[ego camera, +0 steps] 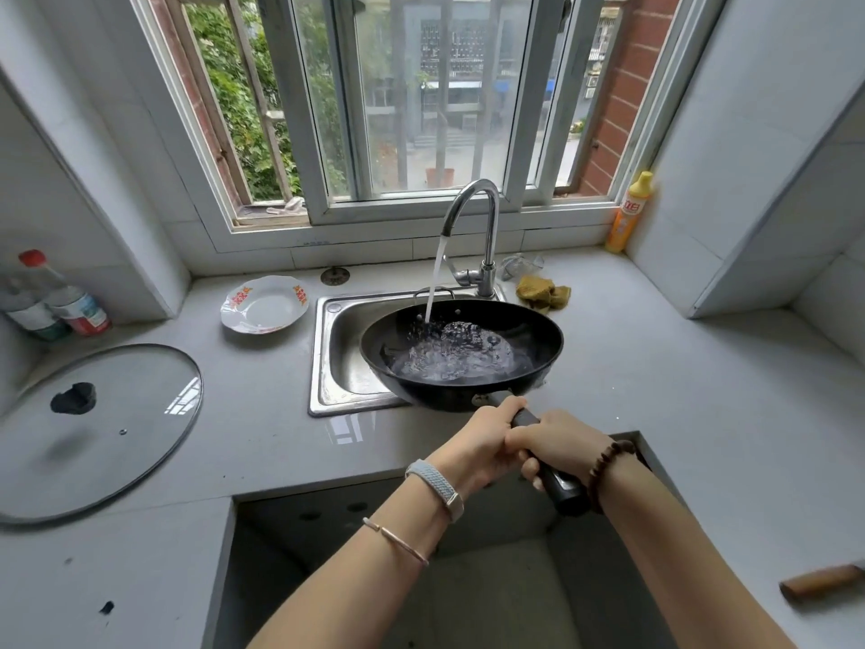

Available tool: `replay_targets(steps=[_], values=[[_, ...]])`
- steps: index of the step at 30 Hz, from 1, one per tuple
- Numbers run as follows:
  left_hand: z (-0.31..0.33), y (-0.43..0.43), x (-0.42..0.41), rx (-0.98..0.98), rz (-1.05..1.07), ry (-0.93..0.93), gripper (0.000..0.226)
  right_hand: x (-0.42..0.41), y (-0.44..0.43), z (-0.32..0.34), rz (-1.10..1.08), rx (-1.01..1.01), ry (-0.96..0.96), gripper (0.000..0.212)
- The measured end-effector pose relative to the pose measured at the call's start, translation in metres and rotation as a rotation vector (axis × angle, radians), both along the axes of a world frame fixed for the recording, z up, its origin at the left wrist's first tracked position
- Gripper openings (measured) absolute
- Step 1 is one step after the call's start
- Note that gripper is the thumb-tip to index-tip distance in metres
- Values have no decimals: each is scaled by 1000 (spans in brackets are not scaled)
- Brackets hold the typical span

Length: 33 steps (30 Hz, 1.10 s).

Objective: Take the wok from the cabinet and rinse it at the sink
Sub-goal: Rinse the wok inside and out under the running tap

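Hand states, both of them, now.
Left hand: closed, fingers curled round the wok handle, at its front end.
Right hand: closed round the same handle, just behind the left.

You face a sliding window [421, 100] with white frames, daylight coming through; beyond it, green foliage [234, 96] and a red brick wall [622, 86]; pale tiled walls [772, 133] flank your grey countertop [262, 391].

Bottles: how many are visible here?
3. Far left, a red-capped bottle and a partly hidden bottle beside it; a yellow bottle in the right window corner.
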<state>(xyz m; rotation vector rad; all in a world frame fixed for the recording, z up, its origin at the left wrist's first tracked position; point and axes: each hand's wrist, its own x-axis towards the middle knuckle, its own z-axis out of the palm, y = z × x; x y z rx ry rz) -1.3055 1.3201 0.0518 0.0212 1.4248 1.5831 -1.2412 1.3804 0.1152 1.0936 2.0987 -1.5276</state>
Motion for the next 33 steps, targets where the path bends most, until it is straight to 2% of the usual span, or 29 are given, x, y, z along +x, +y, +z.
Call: replay_targets(steps=[16,33], values=[[-2,30,20,51,-105,-45,43,19,21,-4,-37,156,-19,27],[1,25,8,140,-61,-128,38,3,15,2,48,260,-39,27]])
